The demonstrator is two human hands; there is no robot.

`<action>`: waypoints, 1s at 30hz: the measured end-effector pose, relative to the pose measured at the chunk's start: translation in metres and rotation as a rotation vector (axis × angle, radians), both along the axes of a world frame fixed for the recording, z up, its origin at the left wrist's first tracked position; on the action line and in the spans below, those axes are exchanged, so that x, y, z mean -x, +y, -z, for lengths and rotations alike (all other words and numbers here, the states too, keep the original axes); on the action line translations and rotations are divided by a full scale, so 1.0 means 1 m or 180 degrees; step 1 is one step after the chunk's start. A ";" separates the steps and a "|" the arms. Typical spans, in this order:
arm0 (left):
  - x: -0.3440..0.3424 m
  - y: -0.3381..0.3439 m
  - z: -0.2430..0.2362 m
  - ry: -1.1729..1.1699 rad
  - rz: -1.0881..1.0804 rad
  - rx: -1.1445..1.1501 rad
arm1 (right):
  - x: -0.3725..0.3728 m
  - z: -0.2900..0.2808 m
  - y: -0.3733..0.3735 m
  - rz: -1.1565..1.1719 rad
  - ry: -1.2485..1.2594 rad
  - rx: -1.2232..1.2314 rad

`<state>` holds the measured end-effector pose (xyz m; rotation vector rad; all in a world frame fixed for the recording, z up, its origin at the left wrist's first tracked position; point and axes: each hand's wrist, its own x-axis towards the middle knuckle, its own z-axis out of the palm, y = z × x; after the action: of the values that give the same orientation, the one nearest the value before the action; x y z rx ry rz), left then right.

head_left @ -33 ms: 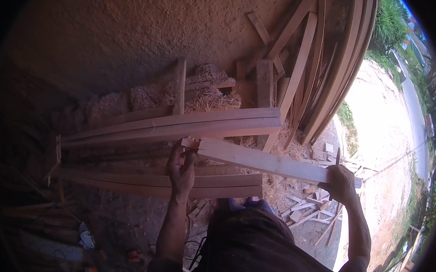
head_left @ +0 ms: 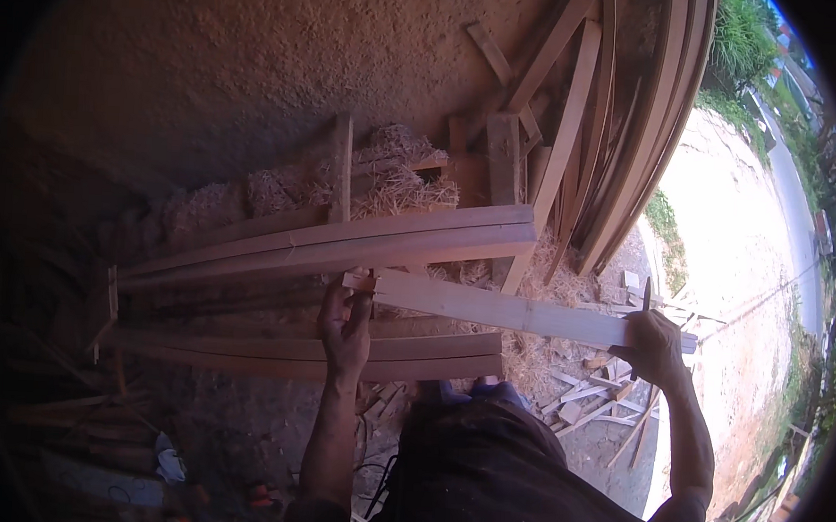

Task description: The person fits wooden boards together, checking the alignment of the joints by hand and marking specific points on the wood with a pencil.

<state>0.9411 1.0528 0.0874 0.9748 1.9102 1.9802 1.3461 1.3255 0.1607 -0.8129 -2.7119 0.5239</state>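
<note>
A pale wooden board (head_left: 505, 311) spans between my hands. My left hand (head_left: 344, 328) grips its left end, where there is a short narrower tip. My right hand (head_left: 654, 349) is wrapped round the board near its right end, along with a slim upright tool (head_left: 645, 294) whose type I cannot make out. A pair of long timbers (head_left: 410, 230) lies just above the board, and another pair (head_left: 432, 361) lies just below it, both on supports. My body hides part of the ground at the bottom.
Long planks and strips (head_left: 651, 150) lean at upper right beside a rough wall (head_left: 210, 71). Shavings (head_left: 412, 193) and scattered offcuts (head_left: 585, 402) lie around the timbers. Dark wood pieces and orange items (head_left: 259, 494) are at lower left. A sunlit yard (head_left: 732, 230) and road are at right.
The left end of the board has dipped slightly with my left hand. My grip looks the same, and the view has shifted a little.
</note>
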 end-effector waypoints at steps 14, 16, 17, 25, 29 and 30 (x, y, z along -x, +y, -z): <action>0.011 -0.095 0.026 -0.0405 -0.0727 -0.0129 | 0.052 -0.019 -0.022 -0.0749 -0.0045 0.0115; 0.028 -0.094 -0.014 -0.0153 -0.0879 -0.0752 | 0.071 -0.015 -0.032 -0.0848 0.0187 0.0333; 0.033 -0.089 -0.041 0.0043 -0.1062 -0.1025 | 0.082 -0.018 -0.037 -0.0855 0.0233 0.0522; -0.009 -0.053 -0.085 -0.0632 0.0715 -0.1893 | 0.165 -0.044 -0.093 -0.1320 0.1642 0.1865; -0.053 -0.018 -0.086 0.0646 -0.0009 -0.0700 | 0.181 -0.050 -0.118 -0.1053 0.2040 0.2307; -0.050 -0.019 -0.081 0.1242 -0.0321 -0.0264 | 0.183 -0.046 -0.120 -0.1097 0.2154 0.2250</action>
<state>0.9909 1.0335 0.1683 1.4015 2.1209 2.0587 1.1627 1.2054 0.2067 -0.2005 -2.0098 1.5572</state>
